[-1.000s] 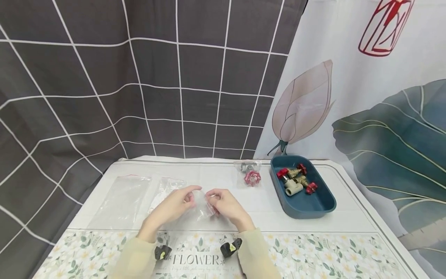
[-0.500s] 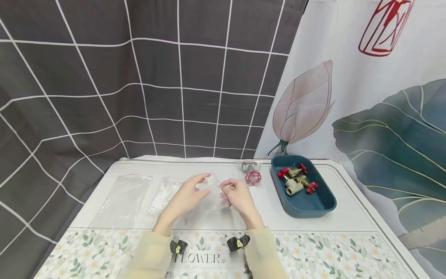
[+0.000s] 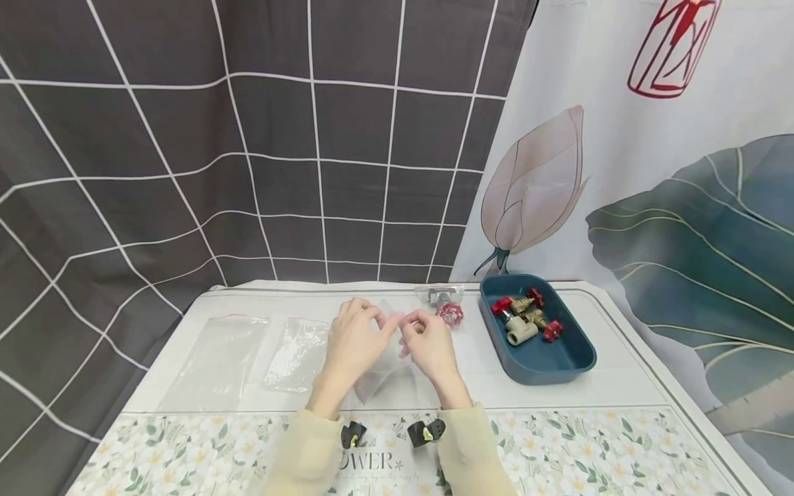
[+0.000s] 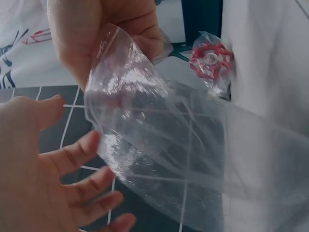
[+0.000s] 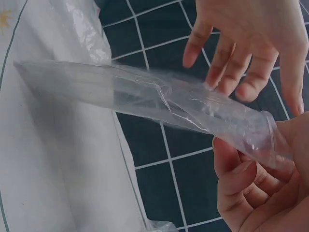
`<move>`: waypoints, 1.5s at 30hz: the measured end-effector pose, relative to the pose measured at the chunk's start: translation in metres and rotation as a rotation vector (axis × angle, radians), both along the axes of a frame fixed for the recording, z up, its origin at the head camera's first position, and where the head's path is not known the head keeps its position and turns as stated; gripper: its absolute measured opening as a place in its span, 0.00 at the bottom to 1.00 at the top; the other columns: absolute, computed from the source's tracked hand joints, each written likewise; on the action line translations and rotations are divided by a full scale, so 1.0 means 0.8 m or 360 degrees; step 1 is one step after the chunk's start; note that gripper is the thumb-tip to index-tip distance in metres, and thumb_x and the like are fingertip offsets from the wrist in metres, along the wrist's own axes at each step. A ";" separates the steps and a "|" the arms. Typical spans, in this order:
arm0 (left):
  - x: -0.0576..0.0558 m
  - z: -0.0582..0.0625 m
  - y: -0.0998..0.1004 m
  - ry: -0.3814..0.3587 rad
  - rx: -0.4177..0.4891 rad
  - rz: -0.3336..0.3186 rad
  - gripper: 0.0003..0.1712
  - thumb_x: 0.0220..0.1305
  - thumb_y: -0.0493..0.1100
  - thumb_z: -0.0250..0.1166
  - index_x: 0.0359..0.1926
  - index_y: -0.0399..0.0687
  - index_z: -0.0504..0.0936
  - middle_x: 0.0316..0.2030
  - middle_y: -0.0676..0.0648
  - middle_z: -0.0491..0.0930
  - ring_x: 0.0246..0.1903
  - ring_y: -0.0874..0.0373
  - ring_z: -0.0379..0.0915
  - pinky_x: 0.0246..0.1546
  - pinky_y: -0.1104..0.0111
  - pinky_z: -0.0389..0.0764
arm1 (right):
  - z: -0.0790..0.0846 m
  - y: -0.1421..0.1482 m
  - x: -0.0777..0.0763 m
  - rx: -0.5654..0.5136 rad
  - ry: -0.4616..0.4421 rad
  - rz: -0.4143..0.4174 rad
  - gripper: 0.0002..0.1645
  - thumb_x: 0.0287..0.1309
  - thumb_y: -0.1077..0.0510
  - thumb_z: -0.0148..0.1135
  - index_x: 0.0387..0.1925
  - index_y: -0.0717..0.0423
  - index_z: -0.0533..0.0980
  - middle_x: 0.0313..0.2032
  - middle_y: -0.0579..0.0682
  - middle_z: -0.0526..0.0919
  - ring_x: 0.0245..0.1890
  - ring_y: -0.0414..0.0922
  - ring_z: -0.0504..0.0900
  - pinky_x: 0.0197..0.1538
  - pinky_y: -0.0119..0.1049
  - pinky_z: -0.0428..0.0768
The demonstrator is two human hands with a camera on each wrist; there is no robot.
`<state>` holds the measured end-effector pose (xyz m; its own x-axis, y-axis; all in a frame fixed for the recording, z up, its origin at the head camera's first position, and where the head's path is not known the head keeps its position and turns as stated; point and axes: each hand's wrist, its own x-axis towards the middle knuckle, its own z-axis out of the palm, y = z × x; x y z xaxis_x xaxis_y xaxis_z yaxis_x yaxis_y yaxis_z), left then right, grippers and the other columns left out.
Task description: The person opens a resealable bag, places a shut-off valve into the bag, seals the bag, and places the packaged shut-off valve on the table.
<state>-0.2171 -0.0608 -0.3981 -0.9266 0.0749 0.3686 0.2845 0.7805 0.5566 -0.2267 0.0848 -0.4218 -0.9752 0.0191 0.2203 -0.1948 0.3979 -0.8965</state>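
Note:
A clear plastic bag [image 3: 374, 382] hangs between the two hands, its lower corner pointing toward the floral mat. My right hand [image 3: 430, 344] pinches the bag near its top edge; in the right wrist view, thumb and curled fingers [image 5: 234, 181] hold that end. My left hand [image 3: 353, 344] is beside it, fingers loosely spread, with fingertips [image 4: 89, 142] right at the bag's edge in the left wrist view. Just behind the right hand lies a bagged valve with a red handwheel [image 3: 449, 315]. The bag looks flat, with nothing visible inside.
A blue tray [image 3: 552, 375] holding several red-handled valves [image 3: 522, 333] stands at the right. Two more clear bags lie at the left, a large flat bag [image 3: 214, 358] and a crinkled bag [image 3: 298, 355]. A floral mat [image 3: 558, 455] covers the near side; a dark grid curtain [image 3: 347, 186] hangs behind.
The left hand has moved right and up, over to the right hand. The right hand has shifted right and up with the bag, whose lower end now hangs down between the wrists.

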 end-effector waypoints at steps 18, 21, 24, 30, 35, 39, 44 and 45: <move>0.000 -0.004 -0.002 -0.0235 0.0152 0.0084 0.08 0.57 0.44 0.62 0.24 0.52 0.83 0.42 0.47 0.80 0.42 0.49 0.75 0.38 0.52 0.79 | -0.006 0.013 -0.006 0.0067 0.0110 -0.0035 0.06 0.61 0.64 0.61 0.29 0.58 0.80 0.17 0.45 0.77 0.13 0.45 0.78 0.15 0.31 0.69; 0.002 0.000 -0.012 -0.0252 0.0188 0.0041 0.11 0.58 0.44 0.61 0.19 0.52 0.79 0.24 0.52 0.77 0.24 0.57 0.70 0.22 0.65 0.73 | -0.008 0.018 -0.009 0.0077 0.0106 -0.0063 0.06 0.61 0.65 0.61 0.28 0.58 0.80 0.16 0.45 0.76 0.12 0.43 0.77 0.15 0.30 0.68; 0.006 0.005 -0.018 -0.0299 0.0242 -0.0028 0.15 0.59 0.44 0.60 0.16 0.53 0.74 0.13 0.55 0.71 0.13 0.61 0.63 0.14 0.71 0.64 | -0.011 0.024 -0.011 0.0100 0.0080 -0.0090 0.06 0.61 0.64 0.61 0.29 0.58 0.81 0.15 0.45 0.75 0.11 0.42 0.75 0.15 0.31 0.66; 0.017 0.022 -0.017 -0.0340 0.0258 -0.0084 0.15 0.55 0.44 0.60 0.14 0.54 0.71 0.10 0.56 0.66 0.12 0.61 0.59 0.14 0.70 0.61 | -0.012 0.037 -0.014 0.0082 0.0043 -0.0105 0.05 0.62 0.63 0.63 0.31 0.60 0.81 0.13 0.46 0.74 0.09 0.42 0.72 0.14 0.30 0.67; 0.025 0.030 -0.010 -0.0343 0.0202 -0.0120 0.18 0.52 0.45 0.61 0.11 0.56 0.67 0.08 0.59 0.61 0.11 0.63 0.56 0.13 0.71 0.59 | -0.013 0.047 -0.013 0.0019 -0.0017 -0.0084 0.06 0.62 0.63 0.64 0.31 0.62 0.81 0.12 0.47 0.74 0.09 0.42 0.70 0.14 0.29 0.65; 0.029 0.032 -0.007 -0.0347 0.0160 -0.0142 0.20 0.50 0.43 0.61 0.09 0.56 0.63 0.06 0.60 0.57 0.10 0.64 0.54 0.14 0.71 0.58 | -0.015 0.051 -0.013 -0.0046 -0.0044 -0.0090 0.05 0.62 0.64 0.64 0.31 0.64 0.80 0.13 0.48 0.75 0.09 0.41 0.71 0.14 0.29 0.65; 0.032 0.035 -0.001 -0.0324 0.0124 -0.0170 0.19 0.50 0.43 0.61 0.10 0.56 0.63 0.06 0.60 0.58 0.10 0.63 0.55 0.14 0.71 0.59 | -0.015 0.054 -0.014 -0.0118 -0.0103 -0.0052 0.06 0.62 0.63 0.64 0.32 0.65 0.80 0.13 0.48 0.75 0.10 0.41 0.70 0.15 0.28 0.63; 0.033 0.035 0.000 -0.0323 0.0117 -0.0185 0.19 0.50 0.43 0.61 0.10 0.56 0.63 0.06 0.60 0.58 0.10 0.63 0.54 0.14 0.71 0.59 | -0.015 0.055 -0.014 -0.0131 -0.0118 -0.0045 0.06 0.62 0.63 0.64 0.32 0.65 0.80 0.13 0.48 0.75 0.10 0.41 0.70 0.15 0.28 0.63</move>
